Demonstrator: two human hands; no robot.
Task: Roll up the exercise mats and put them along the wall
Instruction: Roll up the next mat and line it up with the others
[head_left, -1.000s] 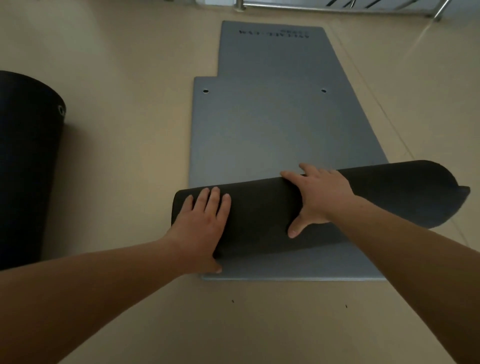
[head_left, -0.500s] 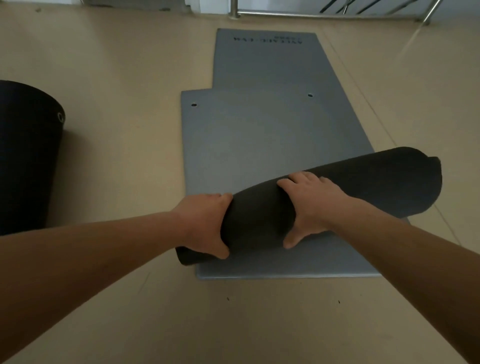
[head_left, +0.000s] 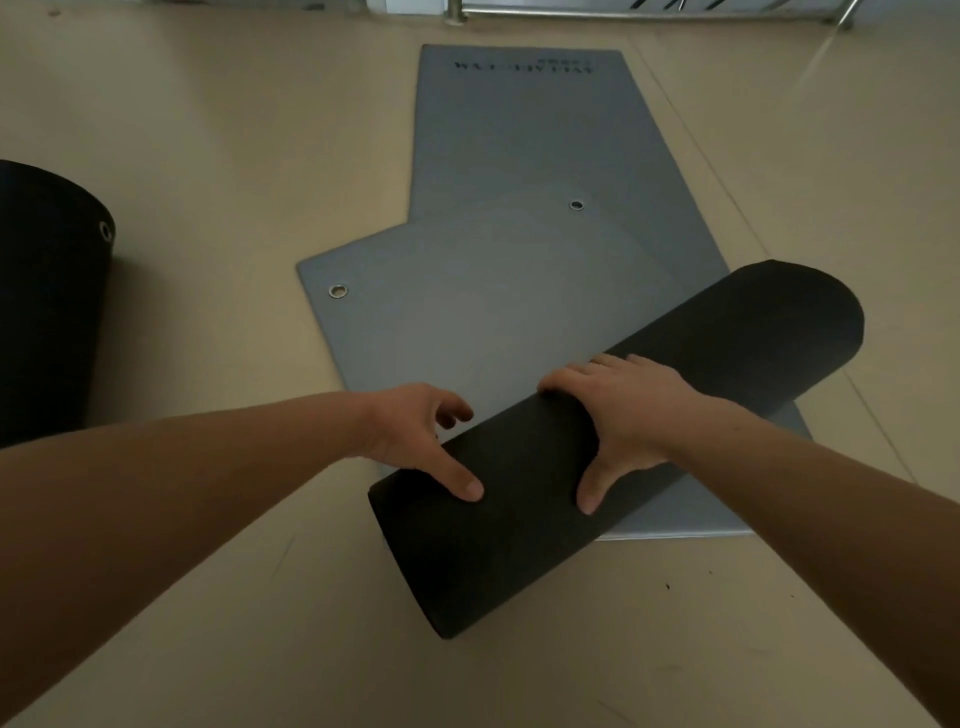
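Beige floor (head_left: 208, 130) carries a rolled dark mat (head_left: 519, 545) lying slantwise across the nearer grey mat (head_left: 467, 322), with the left hand (head_left: 410, 436) and right hand (head_left: 623, 410) each gripping it, fingers curled round. Another dark roll (head_left: 47, 301) sits at left. That grey one and the farther grey mat (head_left: 519, 130) lie flat, so rolling looks about half done, with wall placement still to do.

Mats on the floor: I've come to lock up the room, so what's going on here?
A person is rolling up a grey mat. The left hand and right hand grip the dark roll, which lies skewed across the mat's flat part. A second grey mat lies flat beyond, and another rolled mat sits at the left.
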